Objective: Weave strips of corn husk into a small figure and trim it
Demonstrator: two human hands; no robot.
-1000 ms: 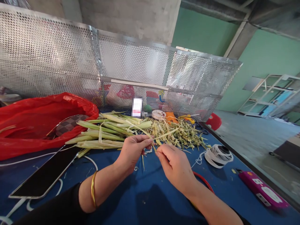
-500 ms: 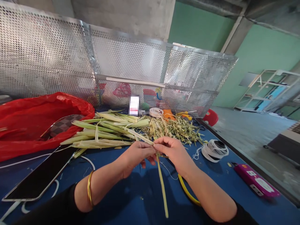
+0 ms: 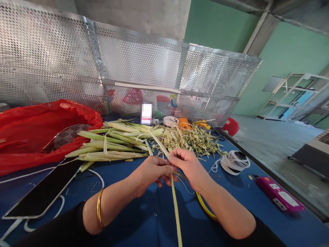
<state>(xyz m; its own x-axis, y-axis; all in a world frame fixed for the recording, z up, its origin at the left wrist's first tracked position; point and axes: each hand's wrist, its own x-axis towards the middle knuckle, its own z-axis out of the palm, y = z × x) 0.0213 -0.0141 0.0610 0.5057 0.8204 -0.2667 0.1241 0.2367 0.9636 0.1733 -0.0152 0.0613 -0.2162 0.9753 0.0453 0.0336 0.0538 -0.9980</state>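
Note:
A pale leaf strip [image 3: 175,209] hangs down from between my two hands toward the front edge, and a broader pale piece [image 3: 160,144] slants up and away from them. My left hand [image 3: 155,169] pinches the strip with thumb and fingers. Right beside it, my right hand [image 3: 186,164] pinches the broader piece near its lower end. A yellow hoop [image 3: 204,207] is partly hidden under my right forearm. Beyond the hands lie long green and pale leaves [image 3: 113,144] and a heap of small dried plant bits [image 3: 203,139].
A red plastic bag [image 3: 51,116] and a dark tablet [image 3: 43,192] with a white cable lie left. On the right are a white spool of cord [image 3: 235,163] and a magenta power strip [image 3: 280,193]. Orange-handled scissors [image 3: 202,124] and a tape roll [image 3: 171,121] lie behind the heap.
The broader piece has swung to a steeper slant. The hanging strip now reaches lower, past the bottom edge of the picture. Both hands remain close together.

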